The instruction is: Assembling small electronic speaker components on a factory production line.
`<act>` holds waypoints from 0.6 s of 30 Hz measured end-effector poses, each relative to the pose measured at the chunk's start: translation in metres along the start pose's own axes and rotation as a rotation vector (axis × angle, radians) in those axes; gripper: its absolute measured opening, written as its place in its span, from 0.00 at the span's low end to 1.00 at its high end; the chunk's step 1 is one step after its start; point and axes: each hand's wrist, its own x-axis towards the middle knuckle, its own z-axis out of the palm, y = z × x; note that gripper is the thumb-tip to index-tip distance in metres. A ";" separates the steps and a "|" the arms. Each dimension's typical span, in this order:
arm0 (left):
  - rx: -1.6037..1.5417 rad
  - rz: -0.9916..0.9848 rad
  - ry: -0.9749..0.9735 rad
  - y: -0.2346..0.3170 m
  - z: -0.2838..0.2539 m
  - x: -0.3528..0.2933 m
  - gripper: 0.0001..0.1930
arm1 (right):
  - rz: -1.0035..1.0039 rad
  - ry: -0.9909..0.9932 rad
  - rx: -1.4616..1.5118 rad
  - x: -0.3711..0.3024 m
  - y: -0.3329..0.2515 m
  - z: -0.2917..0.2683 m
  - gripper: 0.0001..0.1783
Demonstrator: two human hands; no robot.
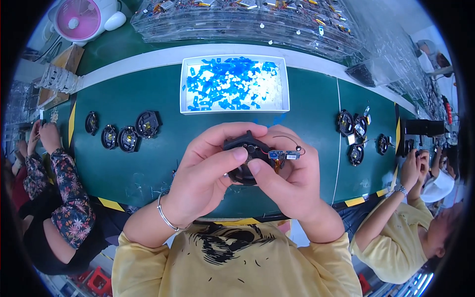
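Both my hands hold a round black plastic housing [241, 174] in front of my chest, above the green table. My left hand [205, 166] grips its left side, with the thumb pressing on the inside. From the right, my right hand [292, 183] wraps round it, its thumb pressing near the middle. A small blue circuit board [283, 155] with a thin dark wire sticks out of the housing's right side, over my right fingers. Just beyond my hands stands a white box [185, 106] of small blue and white pieces. What lies under my thumbs is hidden.
Several black housings [127, 139] lie at left, and more housings [356, 154] with boards lie at right. Clear plastic trays [237, 30] of electronic parts are stacked at the back. A pink-and-white fan [76, 21] stands far left. Co-workers sit on both sides.
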 end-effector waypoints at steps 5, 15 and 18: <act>0.221 0.168 0.007 -0.006 0.001 0.001 0.17 | -0.344 0.248 -0.346 0.003 -0.003 0.000 0.12; 0.618 0.390 0.065 -0.010 0.008 -0.002 0.17 | -0.642 0.179 -0.803 0.003 0.000 -0.005 0.13; 0.644 0.384 0.052 -0.009 0.011 -0.004 0.17 | -0.724 0.167 -0.820 0.004 0.002 -0.005 0.11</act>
